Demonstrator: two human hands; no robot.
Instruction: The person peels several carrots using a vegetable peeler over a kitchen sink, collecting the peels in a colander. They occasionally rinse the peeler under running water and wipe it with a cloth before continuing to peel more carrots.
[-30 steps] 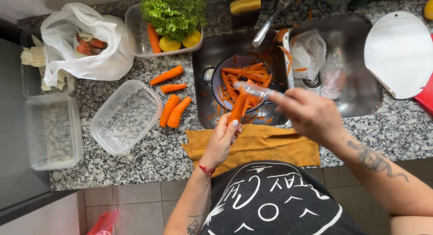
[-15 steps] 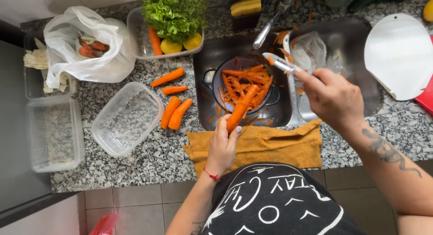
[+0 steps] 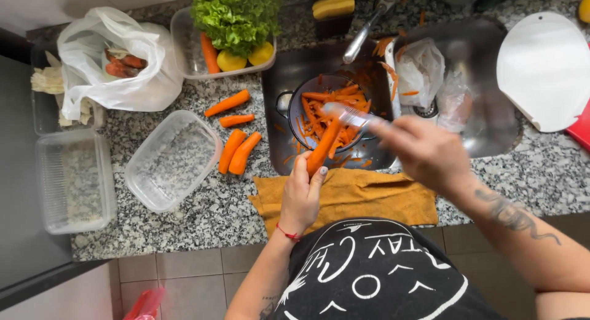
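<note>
while the left hand grips the lower end of a carrot, fingers curled tight round it, the carrot slants up and away over the near edge of the sink, its tip above a dark round bowl full of orange peelings. the right hand is closed on a pale peeler, blurred, whose head lies against the upper part of the carrot. a red string sits round the left wrist. under both hands a mustard-yellow cloth lies crumpled on the speckled granite desk, just in front of the sink.

left of the sink, four peeled carrots lie on the desk, two side by side and touching, two further back and apart. near them stands a clear plastic tub, tilted at an angle, and beyond it a second clear tub. a white plastic bag with reddish contents rests at the back left, beside a tray holding lettuce, a carrot and two lemons. a white cutting board sits to the right of the sink, well apart from the hands.
</note>
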